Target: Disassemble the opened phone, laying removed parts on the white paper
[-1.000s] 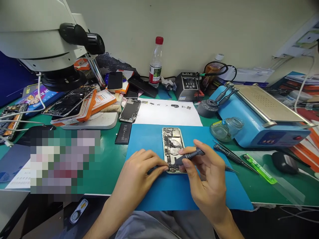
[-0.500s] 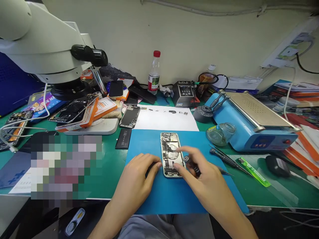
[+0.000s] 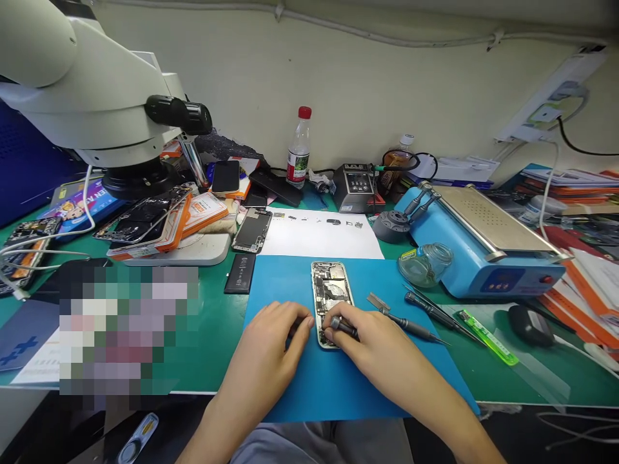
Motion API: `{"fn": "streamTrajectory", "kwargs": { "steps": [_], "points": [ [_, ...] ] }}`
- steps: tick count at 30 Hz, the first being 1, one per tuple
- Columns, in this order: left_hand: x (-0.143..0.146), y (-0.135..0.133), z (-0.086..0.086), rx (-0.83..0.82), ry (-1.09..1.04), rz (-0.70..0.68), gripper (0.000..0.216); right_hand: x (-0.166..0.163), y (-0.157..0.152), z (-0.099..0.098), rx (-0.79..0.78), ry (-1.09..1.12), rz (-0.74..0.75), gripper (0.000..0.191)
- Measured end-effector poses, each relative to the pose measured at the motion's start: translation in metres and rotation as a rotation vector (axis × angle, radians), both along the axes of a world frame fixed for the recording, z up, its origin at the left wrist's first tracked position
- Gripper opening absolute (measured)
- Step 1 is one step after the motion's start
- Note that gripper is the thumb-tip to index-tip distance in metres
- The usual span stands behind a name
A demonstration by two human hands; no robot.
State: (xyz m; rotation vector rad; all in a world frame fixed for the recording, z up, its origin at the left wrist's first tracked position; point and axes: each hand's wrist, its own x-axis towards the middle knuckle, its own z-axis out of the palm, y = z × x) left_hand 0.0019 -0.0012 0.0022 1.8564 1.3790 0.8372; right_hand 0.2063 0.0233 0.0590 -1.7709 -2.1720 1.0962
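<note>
Over the near end of the away-pointing phone (image 3: 333, 289), a screwdriver (image 3: 344, 327) is held by the right hand (image 3: 366, 332), left hand (image 3: 275, 340) pinched alongside

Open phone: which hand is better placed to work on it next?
Likely the right hand: it holds a dark tool over the phone; the left hand, beside the phone, shows no tool.

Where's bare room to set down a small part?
Free: the white paper sheet, in front of its row of tiny loose parts; the blue rectangular mat, between the flat black battery and the opened white-framed phone.
Crowded: right of the mat, with a clear glass jar, slim dark tools and a blue box-shaped machine.
</note>
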Motion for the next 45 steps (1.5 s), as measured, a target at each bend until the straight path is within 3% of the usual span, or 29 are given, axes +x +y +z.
{"fn": "streamTrajectory", "kwargs": {
  "steps": [10,20,24,32,40,45],
  "points": [
    [-0.001,0.0,-0.001,0.02,0.006,-0.007,0.022,-0.007,0.001,0.004,0.02,-0.112,0.017,0.02],
    [-0.002,-0.001,-0.001,0.024,0.012,-0.002,0.022,0.002,-0.003,-0.004,0.05,-0.003,-0.027,0.019],
    [-0.002,-0.001,-0.001,0.037,0.0,0.021,0.021,0.015,-0.015,-0.017,0.179,0.036,-0.134,0.028],
    [-0.004,-0.003,-0.002,0.048,-0.063,0.09,0.017,0.016,-0.032,-0.035,0.378,-0.017,-0.036,0.027],
    [-0.013,-0.01,0.007,0.154,-0.132,0.258,0.015,0.012,-0.019,-0.019,0.174,0.214,-0.116,0.019],
    [-0.044,-0.015,0.014,0.227,-0.053,0.369,0.016,-0.023,-0.003,-0.006,0.166,0.169,0.055,0.018]
  ]
}}
